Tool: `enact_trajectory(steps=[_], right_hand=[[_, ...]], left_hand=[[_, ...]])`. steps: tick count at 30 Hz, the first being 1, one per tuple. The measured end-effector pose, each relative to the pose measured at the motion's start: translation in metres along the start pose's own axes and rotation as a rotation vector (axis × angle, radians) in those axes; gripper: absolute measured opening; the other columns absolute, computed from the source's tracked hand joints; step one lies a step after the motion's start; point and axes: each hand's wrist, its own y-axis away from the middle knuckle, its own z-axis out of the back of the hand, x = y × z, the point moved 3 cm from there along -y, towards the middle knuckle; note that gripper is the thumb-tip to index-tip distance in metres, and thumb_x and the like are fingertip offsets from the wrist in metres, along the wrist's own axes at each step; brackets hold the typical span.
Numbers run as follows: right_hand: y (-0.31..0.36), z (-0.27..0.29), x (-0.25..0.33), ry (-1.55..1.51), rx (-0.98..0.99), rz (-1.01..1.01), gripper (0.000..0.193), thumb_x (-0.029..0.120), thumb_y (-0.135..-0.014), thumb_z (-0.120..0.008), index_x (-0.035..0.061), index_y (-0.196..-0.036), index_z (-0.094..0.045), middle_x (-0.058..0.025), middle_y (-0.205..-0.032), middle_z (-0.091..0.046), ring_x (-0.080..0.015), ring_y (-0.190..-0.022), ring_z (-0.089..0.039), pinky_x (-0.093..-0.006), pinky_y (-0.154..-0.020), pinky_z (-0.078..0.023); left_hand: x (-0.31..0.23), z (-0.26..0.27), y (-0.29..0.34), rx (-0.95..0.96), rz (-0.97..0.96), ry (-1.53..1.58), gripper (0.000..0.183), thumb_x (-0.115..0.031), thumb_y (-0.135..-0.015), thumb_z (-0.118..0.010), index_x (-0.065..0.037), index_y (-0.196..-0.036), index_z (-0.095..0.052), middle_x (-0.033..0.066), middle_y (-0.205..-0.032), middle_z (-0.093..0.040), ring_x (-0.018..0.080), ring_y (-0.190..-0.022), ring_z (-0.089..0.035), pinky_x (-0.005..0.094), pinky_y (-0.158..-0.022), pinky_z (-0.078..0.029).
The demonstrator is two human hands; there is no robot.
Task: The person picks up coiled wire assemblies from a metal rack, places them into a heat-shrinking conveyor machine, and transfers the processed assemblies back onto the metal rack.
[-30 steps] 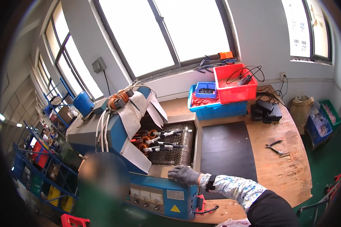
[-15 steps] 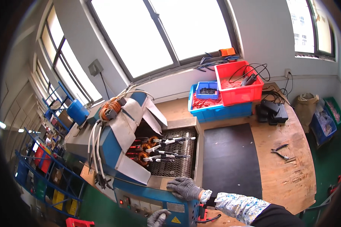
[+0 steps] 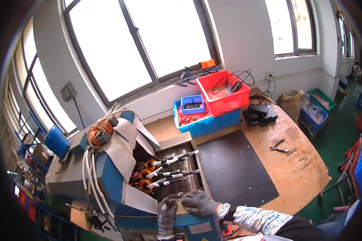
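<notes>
Both my hands wear grey gloves and rest on the front rim of a blue conveyor heating machine (image 3: 110, 176). My left hand (image 3: 166, 217) lies on the rim with its fingers stretched forward, holding nothing that I can see. Just right of it, my right hand (image 3: 201, 202) lies palm down near the rim's corner, fingers loosely bent and apart. Beyond them, several copper-wound ring coils (image 3: 146, 185) sit at the tunnel mouth on the metal mesh belt (image 3: 182, 187). Their black and white wire leads (image 3: 177, 175) point right. A red glow shows inside the tunnel.
A black mat (image 3: 237, 168) lies on the wooden table (image 3: 305, 176), with pliers (image 3: 279, 147) right of it. Behind stand a red bin (image 3: 225, 105), a blue bin (image 3: 205, 127) and black adapters (image 3: 261, 115). More coils (image 3: 99, 132) and white cables rest on the machine's top.
My left hand has risen from below the control panel onto the machine's front rim. My right hand stays on the rim. The view has turned to the right.
</notes>
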Motion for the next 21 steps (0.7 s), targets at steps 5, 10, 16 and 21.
enact_trajectory(steps=[5, 10, 16, 21], right_hand=[[0.003, 0.006, 0.000, 0.090, -0.035, 0.010, 0.023, 0.023, -0.076, -0.057, 0.0113, -0.096, -0.055, -0.0044, -0.100, -0.055, -0.0238, -0.093, -0.050, -0.0358, -0.083, -0.040], [0.002, 0.004, 0.002, 0.105, -0.047, -0.065, 0.020, 0.023, -0.076, -0.058, 0.0133, -0.094, -0.056, -0.0029, -0.102, -0.055, -0.0233, -0.093, -0.051, -0.0351, -0.082, -0.041], [0.003, 0.007, 0.008, 0.086, -0.001, -0.102, 0.022, 0.022, -0.076, -0.057, 0.0102, -0.095, -0.055, -0.0051, -0.101, -0.053, -0.0249, -0.095, -0.049, -0.0368, -0.086, -0.038], [0.005, 0.005, 0.004, 0.128, -0.025, -0.077, 0.023, 0.023, -0.076, -0.058, 0.0125, -0.096, -0.055, -0.0048, -0.100, -0.053, -0.0245, -0.090, -0.050, -0.0355, -0.082, -0.040]], left_hand=[[-0.001, -0.007, -0.002, 0.068, 0.027, 0.115, 0.038, -0.021, -0.090, -0.046, 0.002, -0.119, -0.042, 0.0176, -0.112, -0.050, 0.0268, -0.109, -0.048, 0.0401, -0.098, -0.037], [0.000, -0.006, -0.002, 0.124, 0.072, 0.115, 0.040, -0.022, -0.090, -0.046, 0.001, -0.122, -0.040, 0.0182, -0.116, -0.048, 0.0275, -0.113, -0.045, 0.0406, -0.100, -0.035], [-0.005, -0.012, 0.002, 0.146, 0.080, 0.101, 0.052, -0.032, -0.086, -0.052, -0.001, -0.124, -0.035, 0.0177, -0.113, -0.048, 0.0280, -0.110, -0.046, 0.0405, -0.098, -0.037], [0.001, -0.004, 0.000, 0.151, 0.076, 0.108, 0.044, -0.025, -0.091, -0.042, 0.000, -0.126, -0.033, 0.0205, -0.119, -0.043, 0.0292, -0.115, -0.042, 0.0402, -0.099, -0.036]])
